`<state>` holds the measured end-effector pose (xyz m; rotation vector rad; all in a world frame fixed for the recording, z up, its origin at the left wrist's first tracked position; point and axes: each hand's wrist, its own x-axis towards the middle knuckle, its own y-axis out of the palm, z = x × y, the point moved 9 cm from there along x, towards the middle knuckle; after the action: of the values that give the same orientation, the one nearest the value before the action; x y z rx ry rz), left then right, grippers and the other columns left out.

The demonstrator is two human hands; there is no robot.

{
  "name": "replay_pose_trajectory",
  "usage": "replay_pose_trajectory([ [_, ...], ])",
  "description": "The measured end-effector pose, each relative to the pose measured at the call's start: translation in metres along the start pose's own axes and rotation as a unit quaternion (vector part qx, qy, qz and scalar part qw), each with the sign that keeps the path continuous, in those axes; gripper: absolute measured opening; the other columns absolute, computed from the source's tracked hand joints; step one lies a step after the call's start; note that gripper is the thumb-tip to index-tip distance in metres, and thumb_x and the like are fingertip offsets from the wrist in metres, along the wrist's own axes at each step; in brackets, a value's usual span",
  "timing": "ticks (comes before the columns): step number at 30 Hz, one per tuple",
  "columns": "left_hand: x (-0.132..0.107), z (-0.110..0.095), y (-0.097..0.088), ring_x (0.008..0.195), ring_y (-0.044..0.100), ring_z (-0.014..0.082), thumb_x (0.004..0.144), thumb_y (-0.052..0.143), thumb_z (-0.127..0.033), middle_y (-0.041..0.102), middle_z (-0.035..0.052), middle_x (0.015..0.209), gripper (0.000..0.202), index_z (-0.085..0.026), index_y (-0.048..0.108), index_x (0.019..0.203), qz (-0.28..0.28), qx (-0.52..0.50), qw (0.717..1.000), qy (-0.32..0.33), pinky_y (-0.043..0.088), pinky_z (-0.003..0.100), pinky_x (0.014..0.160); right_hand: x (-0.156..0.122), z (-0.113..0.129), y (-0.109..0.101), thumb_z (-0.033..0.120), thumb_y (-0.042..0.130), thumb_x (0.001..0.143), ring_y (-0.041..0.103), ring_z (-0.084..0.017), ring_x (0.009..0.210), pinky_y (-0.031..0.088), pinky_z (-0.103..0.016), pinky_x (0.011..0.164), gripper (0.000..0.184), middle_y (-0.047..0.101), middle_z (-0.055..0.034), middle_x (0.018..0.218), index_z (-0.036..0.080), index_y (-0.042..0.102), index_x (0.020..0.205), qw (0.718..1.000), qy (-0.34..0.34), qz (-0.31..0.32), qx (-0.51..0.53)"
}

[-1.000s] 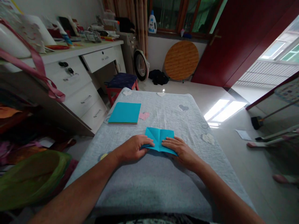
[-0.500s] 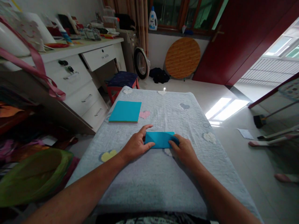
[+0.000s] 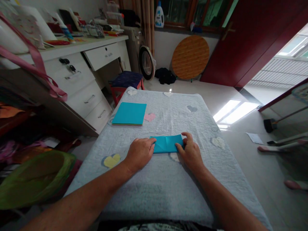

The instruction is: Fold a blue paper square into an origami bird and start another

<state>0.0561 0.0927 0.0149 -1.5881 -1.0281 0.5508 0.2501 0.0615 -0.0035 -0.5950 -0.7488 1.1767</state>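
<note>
A blue sheet of paper (image 3: 166, 144), folded into a narrow strip with a crease down its middle, lies on the cloth-covered table between my hands. My left hand (image 3: 142, 150) pinches the strip's left end, thumb and fingers together. At the right end, my right hand (image 3: 191, 149) grips the edge with the thumb on top and the index finger reaching past the far corner. Farther off to the left rests a flat stack of square coloured paper (image 3: 130, 113), blue on top.
The table (image 3: 154, 189) wears a pale blue cloth with heart and cloud patches. A stool (image 3: 126, 81) stands beyond its far left corner. White drawers (image 3: 79, 86) run along the left, above a green-lined bin (image 3: 36, 176). A person's feet (image 3: 292, 184) show at right.
My left hand has closed its fingers over the strip's left end. The right end, curled up before, now lies flatter, and my right index finger has stretched forward. The view has shifted slightly.
</note>
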Motion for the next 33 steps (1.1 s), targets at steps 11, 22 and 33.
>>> replay_pose_trajectory([
  [11, -0.024, -0.065, 0.034, 0.144, 0.036, 0.0266, 0.099, 0.048, -0.043, 0.047, 0.0091, 0.152, 0.05, -0.018, 0.047, 0.143, 0.045, 0.01, 0.969, 0.244, 0.031, 0.043, 0.116, 0.0, -0.003, 0.005, 0.029, 0.051, 0.084, 0.055, -0.018, 0.064, 0.039, -0.03, 0.065, 0.039, 0.061, -0.0008, 0.076, 0.017, 0.05, 0.121, 1.0, -0.007, 0.001, -0.029],
  [22, -0.026, -0.056, 0.049, 0.149, 0.028, 0.0264, 0.095, 0.043, -0.063, 0.032, 0.0126, 0.161, 0.074, -0.018, 0.03, 0.153, 0.114, 0.014, 0.973, 0.198, 0.024, 0.045, 0.119, 0.002, -0.005, 0.001, 0.03, 0.049, 0.086, 0.056, -0.019, 0.065, 0.041, -0.032, 0.067, 0.036, 0.062, -0.0017, 0.077, 0.016, 0.051, 0.119, 1.0, 0.008, -0.002, -0.013],
  [33, -0.023, -0.053, 0.048, 0.148, 0.03, 0.0309, 0.092, 0.046, -0.066, 0.031, 0.0166, 0.16, 0.077, -0.019, 0.033, 0.152, 0.103, 0.026, 0.978, 0.181, 0.026, 0.046, 0.117, 0.002, -0.006, 0.002, 0.03, 0.05, 0.085, 0.056, -0.019, 0.064, 0.041, -0.032, 0.068, 0.034, 0.061, -0.0006, 0.075, 0.018, 0.052, 0.117, 1.0, 0.018, -0.007, -0.016],
])
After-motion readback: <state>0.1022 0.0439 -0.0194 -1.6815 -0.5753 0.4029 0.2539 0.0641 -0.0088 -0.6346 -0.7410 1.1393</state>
